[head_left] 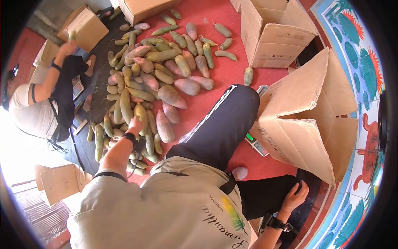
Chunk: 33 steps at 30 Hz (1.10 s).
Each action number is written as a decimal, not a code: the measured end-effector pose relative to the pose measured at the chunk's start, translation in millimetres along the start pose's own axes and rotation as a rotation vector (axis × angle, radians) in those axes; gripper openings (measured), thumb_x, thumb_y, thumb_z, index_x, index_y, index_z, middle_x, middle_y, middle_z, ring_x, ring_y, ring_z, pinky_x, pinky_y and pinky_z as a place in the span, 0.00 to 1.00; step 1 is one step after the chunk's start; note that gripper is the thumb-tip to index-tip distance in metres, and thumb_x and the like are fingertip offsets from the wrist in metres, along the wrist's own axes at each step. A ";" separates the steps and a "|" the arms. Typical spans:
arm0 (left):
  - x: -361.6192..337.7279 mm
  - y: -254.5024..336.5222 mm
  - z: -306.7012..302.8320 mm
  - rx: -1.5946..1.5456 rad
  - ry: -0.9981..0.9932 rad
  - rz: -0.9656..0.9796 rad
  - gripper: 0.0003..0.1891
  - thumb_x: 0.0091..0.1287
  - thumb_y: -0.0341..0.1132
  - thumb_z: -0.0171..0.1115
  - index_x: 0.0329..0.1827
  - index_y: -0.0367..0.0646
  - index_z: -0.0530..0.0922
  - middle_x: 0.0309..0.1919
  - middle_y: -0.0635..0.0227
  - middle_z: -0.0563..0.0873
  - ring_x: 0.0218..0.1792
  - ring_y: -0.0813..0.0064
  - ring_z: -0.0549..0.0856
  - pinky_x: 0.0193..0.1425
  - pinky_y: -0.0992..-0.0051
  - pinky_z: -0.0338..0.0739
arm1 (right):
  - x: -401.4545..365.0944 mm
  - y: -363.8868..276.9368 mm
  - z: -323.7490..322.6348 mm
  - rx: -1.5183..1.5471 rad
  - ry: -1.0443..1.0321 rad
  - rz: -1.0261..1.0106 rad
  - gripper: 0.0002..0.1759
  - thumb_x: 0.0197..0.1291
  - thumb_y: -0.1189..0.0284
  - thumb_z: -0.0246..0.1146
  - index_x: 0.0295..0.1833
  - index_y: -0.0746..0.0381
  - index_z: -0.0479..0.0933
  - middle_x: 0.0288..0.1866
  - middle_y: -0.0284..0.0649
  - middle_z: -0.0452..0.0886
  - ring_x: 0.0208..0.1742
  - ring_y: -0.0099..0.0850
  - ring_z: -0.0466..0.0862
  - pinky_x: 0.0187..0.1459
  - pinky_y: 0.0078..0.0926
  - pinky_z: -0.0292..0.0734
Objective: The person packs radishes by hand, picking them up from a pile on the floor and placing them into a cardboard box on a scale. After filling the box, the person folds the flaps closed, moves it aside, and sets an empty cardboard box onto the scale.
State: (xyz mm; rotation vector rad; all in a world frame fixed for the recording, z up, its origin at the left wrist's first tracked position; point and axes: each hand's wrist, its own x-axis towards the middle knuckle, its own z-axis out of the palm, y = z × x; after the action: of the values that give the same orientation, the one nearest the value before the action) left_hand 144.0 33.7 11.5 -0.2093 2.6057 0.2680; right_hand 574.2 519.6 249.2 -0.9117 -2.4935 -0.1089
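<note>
My left hand [134,126] reaches into a heap of long green and pinkish vegetables [157,79], probably radishes. Its fingers close around the lower end of a thick green vegetable [141,114]. On the other side, my right hand [295,196] rests over my bent knee with its fingers apart, holding nothing. A large open cardboard box [294,137] stands beside my other leg. It sits on a digital scale [258,146] with a lit green display, partly hidden by the box.
Another open cardboard box [277,43] stands farther back, and a further box [143,8] is at the top. At left, a co-worker [37,95] sits by a small scale [77,87] with one hand raised near a box. A painted tile wall [352,62] borders the right side.
</note>
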 end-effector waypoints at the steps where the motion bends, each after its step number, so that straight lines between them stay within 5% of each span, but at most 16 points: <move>1: -2.7 -14.1 9.0 -0.013 -0.017 -0.006 0.28 0.52 0.44 0.62 0.56 0.42 0.71 0.51 0.50 0.76 0.55 0.57 0.75 0.58 0.66 0.70 | -1.4 0.6 3.3 -0.007 -0.011 -0.007 0.10 0.58 0.77 0.56 0.46 0.68 0.71 0.40 0.50 0.74 0.42 0.46 0.76 0.44 0.37 0.71; 8: -34.7 -46.1 32.6 0.082 -0.101 -0.134 0.29 0.51 0.40 0.60 0.57 0.39 0.68 0.53 0.46 0.73 0.55 0.53 0.74 0.58 0.66 0.70 | 3.0 -3.3 8.9 -0.013 -0.052 0.010 0.09 0.59 0.77 0.55 0.45 0.68 0.72 0.40 0.49 0.74 0.41 0.46 0.76 0.43 0.37 0.71; 10: -57.9 -26.9 15.4 -0.058 -0.030 -0.343 0.33 0.50 0.40 0.61 0.62 0.44 0.64 0.58 0.50 0.68 0.59 0.54 0.69 0.60 0.64 0.68 | 3.9 -5.5 10.5 -0.013 -0.060 0.003 0.10 0.59 0.77 0.54 0.45 0.69 0.72 0.40 0.49 0.75 0.41 0.46 0.76 0.43 0.37 0.72; 18: -5.3 -39.9 15.8 -0.257 0.219 -0.317 0.42 0.49 0.36 0.59 0.69 0.49 0.49 0.56 0.45 0.67 0.55 0.51 0.73 0.58 0.62 0.69 | 2.0 -1.6 10.2 -0.022 -0.082 0.022 0.09 0.61 0.77 0.53 0.44 0.68 0.72 0.40 0.49 0.75 0.42 0.46 0.76 0.45 0.36 0.71; 22: 33.5 -50.0 15.0 -0.450 0.159 -0.348 0.47 0.48 0.39 0.62 0.70 0.47 0.44 0.57 0.46 0.67 0.57 0.51 0.72 0.62 0.63 0.67 | 1.6 -1.9 8.9 -0.040 -0.083 0.009 0.09 0.60 0.77 0.53 0.45 0.68 0.71 0.40 0.49 0.75 0.41 0.46 0.77 0.43 0.37 0.72; 26: 66.3 -57.4 33.1 -0.611 0.098 -0.516 0.49 0.47 0.41 0.65 0.70 0.46 0.44 0.57 0.49 0.68 0.57 0.53 0.72 0.62 0.65 0.67 | 1.6 -4.4 7.6 -0.063 -0.107 0.021 0.08 0.60 0.77 0.53 0.44 0.68 0.72 0.40 0.49 0.75 0.42 0.46 0.76 0.44 0.37 0.72; 29: 47.4 -28.4 1.6 -0.446 0.103 -0.742 0.50 0.45 0.45 0.67 0.70 0.51 0.47 0.57 0.52 0.70 0.54 0.54 0.75 0.61 0.65 0.69 | 3.1 -6.1 7.9 -0.070 -0.118 0.031 0.08 0.60 0.77 0.53 0.44 0.67 0.72 0.40 0.49 0.74 0.42 0.47 0.76 0.44 0.37 0.72; 33: 51.8 -36.0 0.1 -0.455 0.002 -0.675 0.49 0.43 0.47 0.69 0.69 0.50 0.50 0.55 0.52 0.71 0.54 0.55 0.75 0.60 0.67 0.70 | 5.5 -6.3 9.9 -0.084 -0.123 0.012 0.08 0.59 0.77 0.53 0.44 0.67 0.72 0.40 0.49 0.74 0.42 0.47 0.76 0.43 0.37 0.72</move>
State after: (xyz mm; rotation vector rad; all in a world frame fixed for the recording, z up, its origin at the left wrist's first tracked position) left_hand 106.7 -6.2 -20.0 -1.2039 2.2734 0.5974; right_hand 562.5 520.3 243.5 -0.9953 -2.6135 -0.1584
